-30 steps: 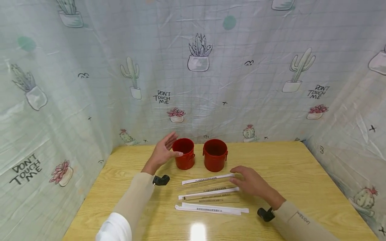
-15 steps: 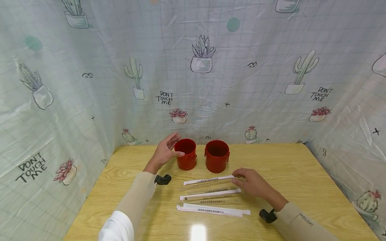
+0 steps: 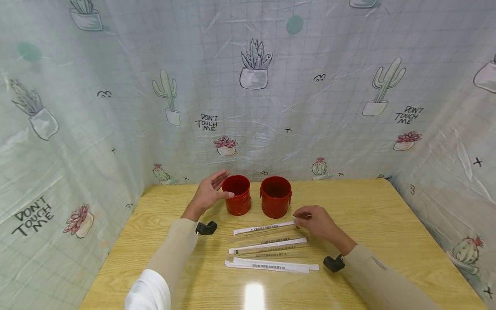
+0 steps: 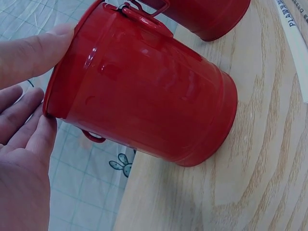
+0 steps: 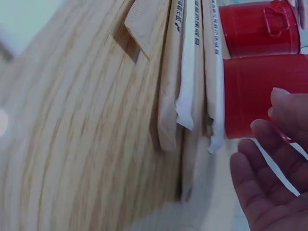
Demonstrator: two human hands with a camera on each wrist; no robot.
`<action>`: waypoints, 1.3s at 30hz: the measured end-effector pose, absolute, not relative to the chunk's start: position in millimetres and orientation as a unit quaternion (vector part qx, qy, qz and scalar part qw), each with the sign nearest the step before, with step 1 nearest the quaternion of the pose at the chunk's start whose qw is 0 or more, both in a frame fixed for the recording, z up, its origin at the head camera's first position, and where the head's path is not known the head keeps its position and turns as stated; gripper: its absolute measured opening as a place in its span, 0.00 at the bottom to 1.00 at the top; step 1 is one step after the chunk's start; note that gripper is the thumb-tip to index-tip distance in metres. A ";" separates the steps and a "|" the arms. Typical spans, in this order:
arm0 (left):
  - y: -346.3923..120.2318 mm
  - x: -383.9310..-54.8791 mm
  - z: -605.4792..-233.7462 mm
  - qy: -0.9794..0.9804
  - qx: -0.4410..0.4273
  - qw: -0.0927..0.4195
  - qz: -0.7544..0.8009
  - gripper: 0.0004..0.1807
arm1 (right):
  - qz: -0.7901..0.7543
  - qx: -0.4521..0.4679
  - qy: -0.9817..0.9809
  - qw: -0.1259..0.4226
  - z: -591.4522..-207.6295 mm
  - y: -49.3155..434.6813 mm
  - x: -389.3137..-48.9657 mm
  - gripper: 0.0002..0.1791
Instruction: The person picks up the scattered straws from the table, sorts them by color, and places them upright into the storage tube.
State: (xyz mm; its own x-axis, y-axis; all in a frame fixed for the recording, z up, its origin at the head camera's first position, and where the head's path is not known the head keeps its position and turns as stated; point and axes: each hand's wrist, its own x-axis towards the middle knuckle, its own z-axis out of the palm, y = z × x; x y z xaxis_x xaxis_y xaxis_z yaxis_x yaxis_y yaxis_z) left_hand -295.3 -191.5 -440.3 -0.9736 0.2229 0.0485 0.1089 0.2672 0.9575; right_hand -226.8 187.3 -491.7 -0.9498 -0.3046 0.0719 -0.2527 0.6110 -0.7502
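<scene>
Wrapped straws lie in a loose stack of rows on the wooden desk, in front of two red buckets and running roughly from side to side. Some wrappers are white, others brownish, and dark printing runs along several of them. The two nearest white ones overlap for most of their length.

The left bucket and the right bucket stand upright side by side behind the straws, with a narrow gap between them. Both have their mouths uncovered, and small wire loops hang at their sides.

The person's left hand reaches round the left bucket from its outer side, the thumb touching the rim in front and a fingertip touching the rim farther back. Its grip is unclenched, with the fingers mostly straight. The right hand is at the right-hand end of the farthest white straw. Its grip appears released: the right wrist view, somewhat blurred, shows loosely bent fingers just beside the straw ends, with nothing held between them.

Both arms wear beige sleeves, and each wrist carries a small black camera. A pale curtain printed with potted cacti hangs behind the desk.
</scene>
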 end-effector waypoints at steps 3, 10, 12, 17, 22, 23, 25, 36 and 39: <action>-192.4 -295.5 -440.8 0.795 0.102 0.045 0.597 0.48 | -0.430 -0.147 0.891 0.027 -497.7 182.1 -233.9 0.09; -192.6 -295.8 -442.0 0.796 0.106 0.054 0.594 0.48 | -0.437 -0.140 0.888 0.031 -510.0 171.3 -240.6 0.06; -192.4 -295.6 -441.9 0.797 0.108 0.057 0.592 0.47 | -0.431 -0.139 0.891 0.036 -512.8 169.0 -241.1 0.05; -192.2 -294.7 -439.6 0.806 0.109 0.063 0.579 0.48 | -0.428 -0.131 0.893 0.042 -515.1 165.3 -241.1 0.06; -194.0 -296.3 -440.5 0.810 0.120 0.071 0.570 0.51 | -0.426 -0.126 0.894 0.055 -513.3 164.4 -239.9 0.07; -194.6 -296.8 -441.1 0.810 0.122 0.071 0.569 0.51 | -0.427 -0.124 0.894 0.059 -512.8 164.2 -239.8 0.07; -195.7 -297.6 -442.7 0.809 0.124 0.073 0.569 0.51 | -0.429 -0.124 0.893 0.063 -512.8 163.8 -240.4 0.07; -196.1 -298.6 -441.9 0.810 0.115 0.071 0.571 0.51 | -0.433 -0.130 0.889 0.077 -513.4 162.8 -244.9 0.06; -196.5 -298.6 -440.3 0.807 0.115 0.074 0.574 0.51 | -0.424 -0.144 0.891 0.073 -514.2 162.8 -246.7 0.06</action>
State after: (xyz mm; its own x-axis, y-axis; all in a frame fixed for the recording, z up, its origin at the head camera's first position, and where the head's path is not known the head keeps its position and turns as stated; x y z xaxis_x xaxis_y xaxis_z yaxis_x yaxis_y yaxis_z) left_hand -298.6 -196.5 -440.3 -0.9624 0.2715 0.0124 0.1006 0.3135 0.9443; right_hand -246.7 162.8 -514.2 -0.9476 -0.3193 -0.0074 -0.1955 0.5984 -0.7770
